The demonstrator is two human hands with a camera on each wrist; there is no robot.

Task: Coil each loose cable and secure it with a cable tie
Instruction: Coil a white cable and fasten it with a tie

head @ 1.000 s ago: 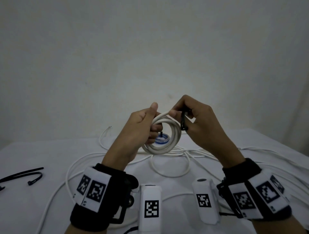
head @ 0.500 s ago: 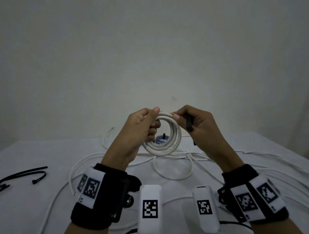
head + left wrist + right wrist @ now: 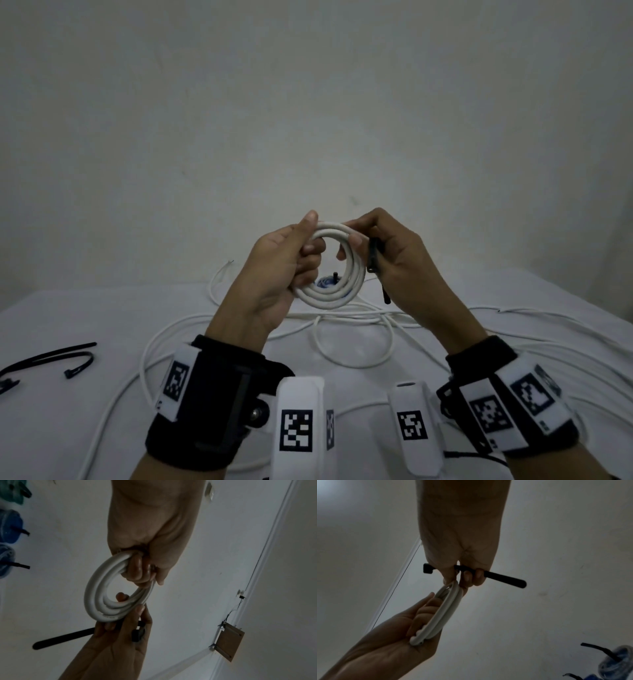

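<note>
White-covered surface (image 3: 51, 308) at bottom, strewn w/ loose white cables (image 3: 352, 342) across middle and right side. Spare black cable ties (image 3: 51, 358) near left edge. Blue coiled bundle (image 3: 325, 282) w/ black tie toward far edge, partly hidden behind coil.

Held up above surface centre, between both hands: white cable coil (image 3: 337, 270), several loops, roughly upright.

Left hand (image 3: 274, 270) on coil's left side: fingers curled through the ring, thumb up over top, gripping the loops (image 3: 102, 588).

Right hand (image 3: 397, 270) at coil's upper right: thumb and forefinger pinching the loops, other fingers curled round black cable tie (image 3: 503, 578). Tie lying across the palm, head out one side, tail out the other; just beside coil, not wrapped round it (image 3: 63, 637).
</note>
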